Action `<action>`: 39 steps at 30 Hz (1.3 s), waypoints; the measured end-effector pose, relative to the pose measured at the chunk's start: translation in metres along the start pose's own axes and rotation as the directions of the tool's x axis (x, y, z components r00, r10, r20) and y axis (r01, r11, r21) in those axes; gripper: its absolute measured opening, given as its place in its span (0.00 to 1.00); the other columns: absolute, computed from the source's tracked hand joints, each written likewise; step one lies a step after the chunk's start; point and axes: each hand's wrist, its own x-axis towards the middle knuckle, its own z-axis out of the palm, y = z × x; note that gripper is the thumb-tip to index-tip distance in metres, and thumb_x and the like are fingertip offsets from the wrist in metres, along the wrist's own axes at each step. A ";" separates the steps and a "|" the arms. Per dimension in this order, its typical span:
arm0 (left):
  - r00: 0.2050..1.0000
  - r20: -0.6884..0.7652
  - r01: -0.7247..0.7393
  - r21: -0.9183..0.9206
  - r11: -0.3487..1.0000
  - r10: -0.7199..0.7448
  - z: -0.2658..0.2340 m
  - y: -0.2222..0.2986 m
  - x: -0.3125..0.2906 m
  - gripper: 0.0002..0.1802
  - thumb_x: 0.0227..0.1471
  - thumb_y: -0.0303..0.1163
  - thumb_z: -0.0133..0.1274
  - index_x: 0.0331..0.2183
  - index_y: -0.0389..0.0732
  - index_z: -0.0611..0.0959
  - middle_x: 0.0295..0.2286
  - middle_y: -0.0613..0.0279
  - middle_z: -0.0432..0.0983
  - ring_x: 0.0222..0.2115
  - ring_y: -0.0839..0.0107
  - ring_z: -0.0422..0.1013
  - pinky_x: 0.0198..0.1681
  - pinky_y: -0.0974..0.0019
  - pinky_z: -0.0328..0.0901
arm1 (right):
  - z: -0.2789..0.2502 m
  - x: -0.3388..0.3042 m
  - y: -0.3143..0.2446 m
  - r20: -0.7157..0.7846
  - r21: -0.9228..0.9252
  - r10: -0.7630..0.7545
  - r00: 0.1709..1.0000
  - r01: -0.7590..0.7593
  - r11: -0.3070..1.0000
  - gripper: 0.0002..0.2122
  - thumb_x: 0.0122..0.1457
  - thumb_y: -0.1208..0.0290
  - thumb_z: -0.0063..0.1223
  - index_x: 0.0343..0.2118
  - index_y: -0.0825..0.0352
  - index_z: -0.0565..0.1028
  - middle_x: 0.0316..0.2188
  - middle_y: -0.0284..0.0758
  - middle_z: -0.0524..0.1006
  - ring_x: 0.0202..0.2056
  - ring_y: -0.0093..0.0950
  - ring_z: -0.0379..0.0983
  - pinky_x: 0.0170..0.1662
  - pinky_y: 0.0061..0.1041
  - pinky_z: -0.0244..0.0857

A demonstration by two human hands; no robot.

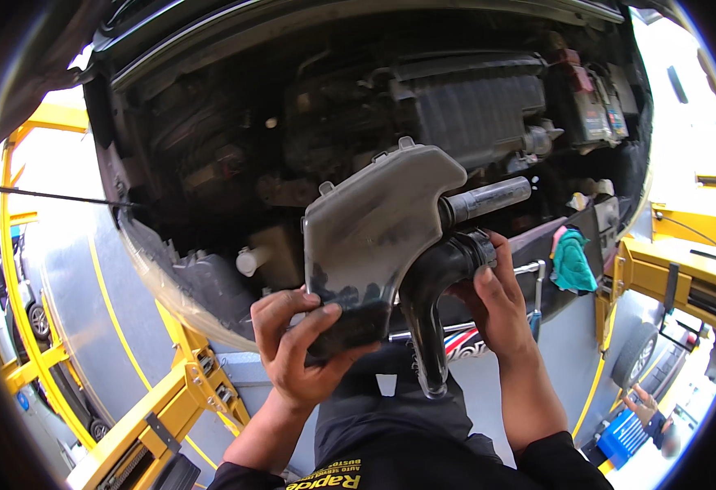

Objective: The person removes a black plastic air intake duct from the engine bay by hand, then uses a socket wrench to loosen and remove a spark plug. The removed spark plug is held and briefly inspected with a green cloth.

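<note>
One dark box (366,237) is gripped by fingers of left hand (301,353) | bent pipe (425,302) by those of right hand (502,310) | both seem loose from engine (468,102), neither put down

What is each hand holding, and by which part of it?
The left hand holds a dark plastic housing by its lower left edge; the right hand holds a black curved tube near its upper right end.

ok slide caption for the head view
Left hand on a dark plastic box, right hand on a curved black pipe, before a car engine
</note>
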 end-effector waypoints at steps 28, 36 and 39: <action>0.794 0.487 0.101 -0.697 0.710 0.364 0.143 0.123 -0.013 0.32 0.53 0.26 0.60 0.60 0.41 0.74 0.58 0.49 0.70 0.54 0.51 0.70 0.57 0.52 0.67 | -0.266 -0.090 -0.051 -0.703 -0.039 -0.104 0.704 0.108 0.993 0.25 0.68 0.50 0.50 0.61 0.61 0.72 0.56 0.33 0.76 0.57 0.31 0.73 0.62 0.35 0.63; 0.516 0.818 0.370 -0.482 0.794 0.256 0.124 0.048 -0.036 0.23 0.56 0.29 0.57 0.54 0.39 0.78 0.50 0.53 0.77 0.53 0.53 0.72 0.57 0.53 0.67 | -0.336 -0.066 -0.014 -0.715 -0.031 -0.139 0.685 0.168 0.985 0.26 0.67 0.51 0.51 0.64 0.61 0.69 0.60 0.31 0.73 0.61 0.31 0.68 0.65 0.36 0.58; 0.504 0.820 0.372 -0.488 0.790 0.270 0.124 0.040 -0.027 0.23 0.56 0.30 0.58 0.54 0.40 0.79 0.51 0.53 0.77 0.52 0.52 0.72 0.57 0.52 0.67 | -0.349 -0.058 -0.005 -0.717 0.045 -0.109 0.688 0.202 0.978 0.29 0.68 0.55 0.52 0.69 0.61 0.63 0.67 0.33 0.66 0.67 0.30 0.60 0.71 0.34 0.47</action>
